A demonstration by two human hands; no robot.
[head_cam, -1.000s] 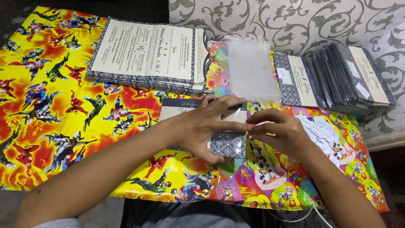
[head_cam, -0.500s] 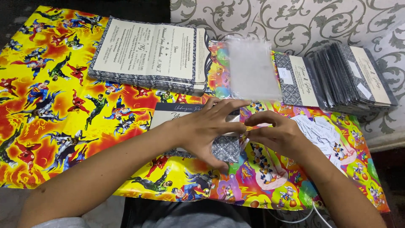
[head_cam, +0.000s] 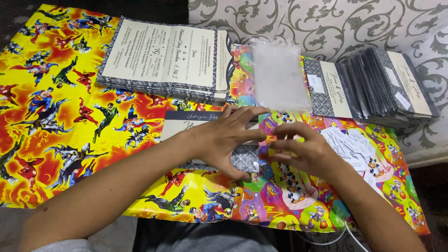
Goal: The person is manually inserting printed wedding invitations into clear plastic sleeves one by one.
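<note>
- Far left, your tabletop [head_cam: 42, 154] wears a bright yellow comic-hero paper, and nothing lies on that stretch but your left forearm crossing it.
- Just right of that, at the back, a stack of open invitation cards [head_cam: 163, 58] lies flat with cream panels up, near enough to pull from without leaning.
- Centre now: your left hand [head_cam: 224, 140] lies spread, palm down, on a folded card [head_cam: 179, 123] with a dark patterned border, pinning it to the tabletop so it can't slide.
- Its thumb and fingertips curl over the card's right end, which looks sheathed in a clear plastic sleeve [head_cam: 246, 158]; that end sits right between your two hands.
- Behind them, a pile of empty clear sleeves [head_cam: 278, 77] rests flat, straight ahead of both hands.
- Your right hand [head_cam: 303, 151] meets the left at the card's end, fingers loosely curled and tips pressed toward that edge; I can't tell whether it pinches the plastic or only steadies it.
- Right of that hand, small white slips [head_cam: 354, 149] lie scattered on the cartoon-print paper.
- Far right, finished cards [head_cam: 373, 88] lie fanned in an overlapping row, well apart from the open stack, so done and undone stay separate.
</note>
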